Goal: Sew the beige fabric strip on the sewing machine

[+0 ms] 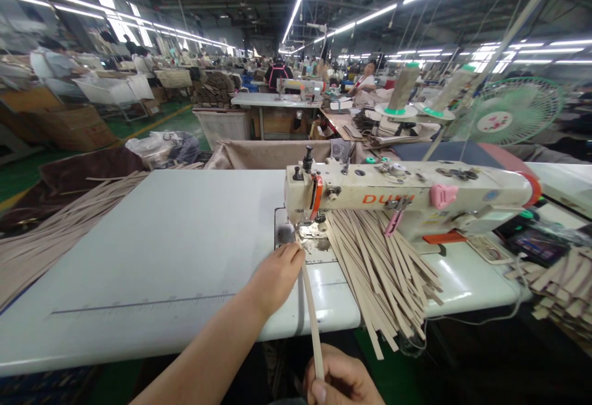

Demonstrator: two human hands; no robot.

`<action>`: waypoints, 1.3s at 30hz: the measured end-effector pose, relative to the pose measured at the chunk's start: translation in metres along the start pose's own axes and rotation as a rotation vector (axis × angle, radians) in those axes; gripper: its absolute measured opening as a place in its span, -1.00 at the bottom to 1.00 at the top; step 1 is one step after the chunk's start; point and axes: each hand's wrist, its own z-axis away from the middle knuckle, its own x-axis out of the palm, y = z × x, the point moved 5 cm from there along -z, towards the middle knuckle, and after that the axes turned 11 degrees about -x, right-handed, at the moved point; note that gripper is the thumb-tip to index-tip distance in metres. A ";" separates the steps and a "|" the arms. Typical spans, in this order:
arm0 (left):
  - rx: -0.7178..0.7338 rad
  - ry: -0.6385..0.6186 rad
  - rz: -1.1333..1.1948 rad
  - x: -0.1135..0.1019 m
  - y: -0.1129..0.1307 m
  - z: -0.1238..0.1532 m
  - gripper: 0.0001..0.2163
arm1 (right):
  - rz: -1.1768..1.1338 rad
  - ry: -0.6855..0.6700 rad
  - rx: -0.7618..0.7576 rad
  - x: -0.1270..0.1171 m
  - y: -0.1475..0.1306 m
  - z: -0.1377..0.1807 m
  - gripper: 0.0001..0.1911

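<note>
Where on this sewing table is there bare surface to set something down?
The white table is bare left of the sewing machine, up to the left hand. It is crowded under the machine arm, where loose strips fan out.

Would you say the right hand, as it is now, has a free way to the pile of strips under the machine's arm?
Probably yes: the pile of strips fans over the table edge near the right hand, nothing between, but its fingers pinch a single strip.

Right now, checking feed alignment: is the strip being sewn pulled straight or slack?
Straight: the strip runs as one taut line from the left hand by the needle to the right hand pinching its near end.
</note>
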 end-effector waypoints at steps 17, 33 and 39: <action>0.013 -0.024 -0.033 0.001 0.001 0.000 -0.81 | -0.069 0.152 0.107 -0.004 0.010 0.001 -0.61; 0.056 -0.002 -0.025 0.003 -0.001 0.004 -0.77 | 0.119 -0.214 0.138 -0.007 0.002 0.009 -0.62; 0.066 0.069 0.049 0.001 -0.003 0.004 -0.81 | 0.217 -0.639 0.254 -0.033 0.003 0.009 -0.39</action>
